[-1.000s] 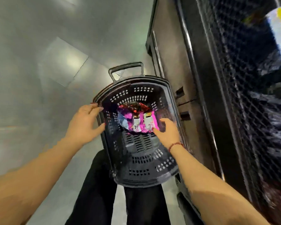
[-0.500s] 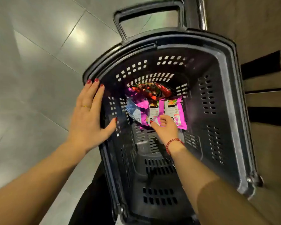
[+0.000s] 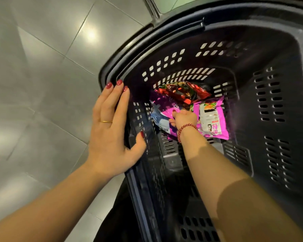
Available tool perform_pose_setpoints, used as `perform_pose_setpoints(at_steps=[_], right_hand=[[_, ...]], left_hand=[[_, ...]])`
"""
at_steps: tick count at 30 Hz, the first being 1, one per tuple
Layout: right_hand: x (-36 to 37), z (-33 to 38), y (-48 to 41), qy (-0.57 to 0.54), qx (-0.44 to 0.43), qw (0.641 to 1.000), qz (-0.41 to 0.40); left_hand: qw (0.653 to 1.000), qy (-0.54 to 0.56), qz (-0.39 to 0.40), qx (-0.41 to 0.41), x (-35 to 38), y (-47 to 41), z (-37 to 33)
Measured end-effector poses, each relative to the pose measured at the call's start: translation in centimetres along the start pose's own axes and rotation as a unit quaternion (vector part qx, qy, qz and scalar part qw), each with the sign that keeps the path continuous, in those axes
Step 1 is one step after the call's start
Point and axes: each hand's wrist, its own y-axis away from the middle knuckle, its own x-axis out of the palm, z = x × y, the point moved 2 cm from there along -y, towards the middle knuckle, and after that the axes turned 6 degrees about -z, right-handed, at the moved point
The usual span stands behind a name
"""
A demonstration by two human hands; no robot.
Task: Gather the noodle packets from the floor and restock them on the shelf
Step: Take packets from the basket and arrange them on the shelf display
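- Bracing the left hand flat on the basket rim, fingers straight, thumb hooked inside.
- Reaching the right hand deep inside, well apart from the left, pinching a pink noodle packet on the basket floor.
- Just beside, lying lengthwise toward the far wall, a second pink packet; crosswise behind both, a red packet.

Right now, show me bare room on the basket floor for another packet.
Bare floor lies between the right forearm and the basket's right wall, short of the right pink packet. The far end is crowded: red packet over left pink packet, which the right hand grips.
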Motion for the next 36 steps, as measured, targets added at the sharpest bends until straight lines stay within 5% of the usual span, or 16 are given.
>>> perform_pose_setpoints(at_steps=[3,10,13,16,17,18,21,23,28,33,36], right_hand=[[-1.9,-0.1,2.1,0.018,-0.049,0.999,-0.008],[-9.2,0.9,11.5,-0.138,-0.082,0.987,-0.024],[-12.2,3.6,15.5,-0.157,-0.128,0.978,-0.048],[-13.6,5.4,17.9,-0.192,-0.203,0.96,-0.009],[-13.7,5.7,18.4,-0.197,-0.232,0.953,0.006],[-13.8,5.8,18.7,-0.196,-0.262,0.945,0.023],[-14.4,5.9,18.9,-0.153,-0.343,0.925,0.053],[-15.2,5.9,18.7,-0.101,-0.429,0.894,0.083],[-16.6,6.3,18.7,-0.011,-0.56,0.82,0.12],[-19.2,7.3,17.5,-0.049,-0.48,0.875,-0.041],[-19.5,9.1,15.9,0.103,-0.469,0.876,0.047]], left_hand=[[1.0,-0.015,0.013,-0.012,-0.3,0.2,0.1],[0.989,-0.098,0.1,-0.051,-1.1,0.9,0.1],[0.986,-0.13,0.108,-0.008,-1.3,0.6,-1.7],[0.992,0.08,0.088,-0.03,-1.2,0.1,-6.3],[0.966,0.214,0.085,-0.117,-1.2,-0.5,-8.1],[0.902,0.351,0.079,-0.237,-1.4,-1.4,-9.6],[0.639,0.585,0.058,-0.496,-1.3,-4.0,-11.6],[0.574,0.613,0.075,-0.537,-1.3,-5.6,-11.0],[0.574,0.596,0.162,-0.538,-0.1,-6.5,-9.7],[0.648,0.542,0.224,-0.486,-0.6,-7.3,-7.7],[0.707,0.455,0.386,-0.379,-1.3,-8.4,-6.8]])
